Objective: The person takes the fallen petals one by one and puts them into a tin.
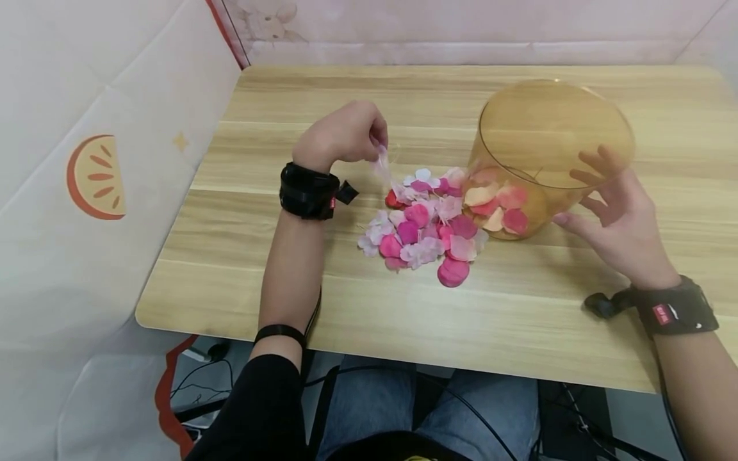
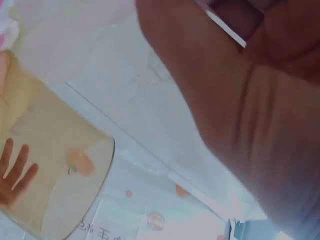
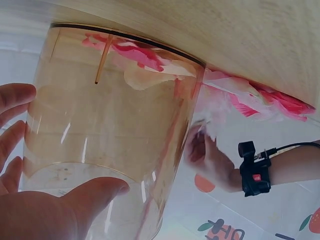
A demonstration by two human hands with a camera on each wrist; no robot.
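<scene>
1. An amber transparent container [image 1: 550, 150] stands on the wooden table [image 1: 242, 256], just in front of the fingers of the right hand [image 1: 619, 221]. It is a round, open tub, and its walls let the inside be seen.
2. Inside the container, on its bottom, lie several petals [image 1: 498, 205] in orange, pink and red colour. In the right wrist view the same petals [image 3: 145, 62] press against the bottom of the tub.
3. The right hand has its fingers spread wide and nearly straight. They lie along the near side wall of the container; in the right wrist view the thumb [image 3: 97, 192] and the fingertips [image 3: 15, 97] are on the wall, but they do not curl around it.
4. A pile of petals [image 1: 423, 227] in pink, magenta and white lies on the table, just below and to the right of the left fingers, and it reaches to the foot of the container.
5. The left hand [image 1: 343, 137] hangs above the left edge of the pile with its fingers bent down and close together. Between the fingertips it pinches 1 pale pink petal [image 1: 382, 163], which hangs over the pile.
6. In the left wrist view the palm fills most of the frame, so the fingertips cannot be seen there.
</scene>
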